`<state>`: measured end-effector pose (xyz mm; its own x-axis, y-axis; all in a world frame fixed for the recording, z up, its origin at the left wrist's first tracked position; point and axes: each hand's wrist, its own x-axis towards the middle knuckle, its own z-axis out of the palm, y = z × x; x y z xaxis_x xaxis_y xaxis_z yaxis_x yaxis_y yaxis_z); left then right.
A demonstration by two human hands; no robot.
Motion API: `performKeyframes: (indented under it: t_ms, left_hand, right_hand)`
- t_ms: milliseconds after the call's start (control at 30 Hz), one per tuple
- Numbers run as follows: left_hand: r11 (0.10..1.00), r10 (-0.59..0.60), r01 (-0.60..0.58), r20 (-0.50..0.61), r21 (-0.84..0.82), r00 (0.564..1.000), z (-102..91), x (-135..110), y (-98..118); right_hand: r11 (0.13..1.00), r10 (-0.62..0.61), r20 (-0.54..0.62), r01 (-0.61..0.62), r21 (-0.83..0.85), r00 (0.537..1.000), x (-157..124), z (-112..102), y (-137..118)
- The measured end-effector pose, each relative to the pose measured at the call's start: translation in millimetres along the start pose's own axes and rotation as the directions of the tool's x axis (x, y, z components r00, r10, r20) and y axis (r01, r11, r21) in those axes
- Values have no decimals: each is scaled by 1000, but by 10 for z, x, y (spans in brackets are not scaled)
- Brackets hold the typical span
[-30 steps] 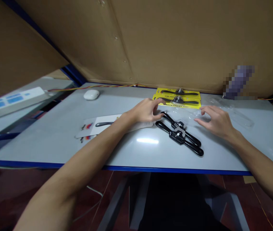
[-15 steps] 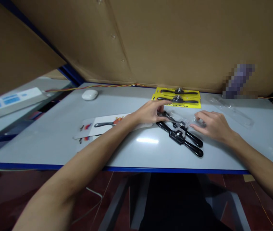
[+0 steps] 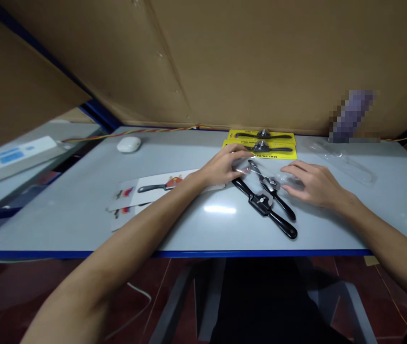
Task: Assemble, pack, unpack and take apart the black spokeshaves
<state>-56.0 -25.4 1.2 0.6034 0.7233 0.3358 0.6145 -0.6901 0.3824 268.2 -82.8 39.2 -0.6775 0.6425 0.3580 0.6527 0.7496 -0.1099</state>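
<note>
Two black spokeshaves lie on the table between my hands. The nearer spokeshave [image 3: 261, 204] rests flat and slanted. Just beyond it, the farther spokeshave [image 3: 271, 184] lies at a similar slant. Above the farther one, a clear plastic blister shell [image 3: 285, 178] stretches between my hands, its outline hard to make out. My left hand [image 3: 223, 166] pinches the shell's left end between thumb and fingers. With fingers curled and thumb apart, my right hand [image 3: 316, 184] grips the right end. Under my left forearm are printed white cards [image 3: 149, 186] picturing a spokeshave.
Two yellow packs [image 3: 262, 136] with spokeshaves lie at the back. Another clear plastic shell [image 3: 354, 167] is at the right, near a pixelated purple object [image 3: 353, 116]. A white rounded case [image 3: 129, 144] sits back left. A power strip [image 3: 13, 155] lies farther left; cardboard [image 3: 261, 62] walls the back.
The plastic shell has come up off the farther spokeshave, whose far handle now shows. That spokeshave has turned slightly. My left fingers have shifted from beside its handle onto the plastic.
</note>
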Motion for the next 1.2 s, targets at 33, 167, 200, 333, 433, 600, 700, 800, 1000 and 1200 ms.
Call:
performKeyframes:
  t_ms: [33, 167, 200, 333, 433, 600, 700, 800, 1000, 1200]
  left_hand:
    - [1000, 16, -16, -13, 17, 1000, 3, 0, -8]
    - [994, 89, -88, -15, 65, 996, 11, 17, -32]
    - [993, 102, -101, -4, 63, 995, 12, 25, -38]
    - [995, 91, -94, 86, 32, 992, -1, 68, -48]
    - [996, 60, -68, 120, 58, 991, -35, 100, -10]
    - [969, 116, -148, 161, 198, 980, -96, 139, 128]
    - [948, 116, -163, 180, 275, 977, -122, 137, 198]
    - [939, 77, -140, 205, 313, 976, -146, 116, 233]
    - [931, -1, -72, 200, 358, 980, -186, 80, 209]
    - [939, -6, -45, 147, 341, 989, -167, 49, 136]
  right_hand:
    - [1000, 1, 5, -1, -10, 1000, 1, -6, 3]
    - [1000, -2, 25, 2, -21, 1000, 3, -32, -20]
    - [1000, -5, 33, 6, -20, 999, 3, -33, -31]
    - [1000, -15, 56, 16, -9, 998, 9, -14, -71]
    - [999, -2, 76, -1, 36, 997, 19, -24, -87]
    - [992, 31, 212, -56, 114, 977, 22, -204, -98]
    - [987, 36, 299, -80, 138, 953, 3, -314, -72]
    - [983, 113, 326, -153, 100, 939, -21, -331, -19]
    - [968, 247, 326, -249, -36, 913, -26, -245, 27]
    - [963, 268, 281, -249, -101, 922, -31, -185, 101]
